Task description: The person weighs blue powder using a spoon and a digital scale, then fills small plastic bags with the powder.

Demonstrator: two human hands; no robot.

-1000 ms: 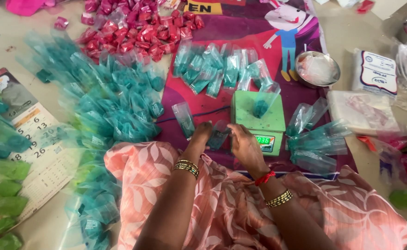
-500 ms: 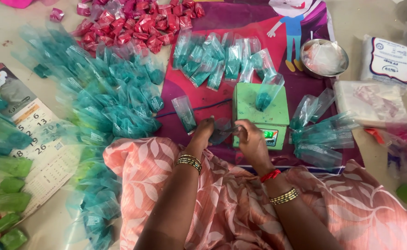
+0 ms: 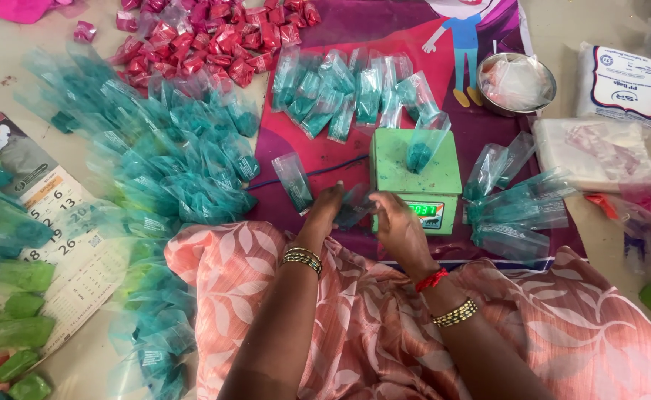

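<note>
My left hand [image 3: 324, 211] and my right hand [image 3: 397, 224] meet in front of me over the purple mat [image 3: 340, 159]. Together they pinch a small clear plastic packet [image 3: 355, 207] with teal powder in it. Just beyond my right hand stands a green weighing scale [image 3: 399, 167] with a lit display. One teal packet [image 3: 423, 148] rests on its platform. Another single packet [image 3: 294, 181] lies to the left of my left hand.
A big heap of teal packets [image 3: 155, 148] spreads at left, red packets [image 3: 207, 37] at the back. A row of teal packets [image 3: 347, 92] lies behind the scale, more clear packets [image 3: 518, 200] at right. A steel bowl [image 3: 516, 83], a calendar sheet [image 3: 51, 244] and green packets [image 3: 7, 311] surround them.
My hands have stayed together at the small packet in front of the scale. The view has shifted slightly; the packet on the scale is unmoved.
</note>
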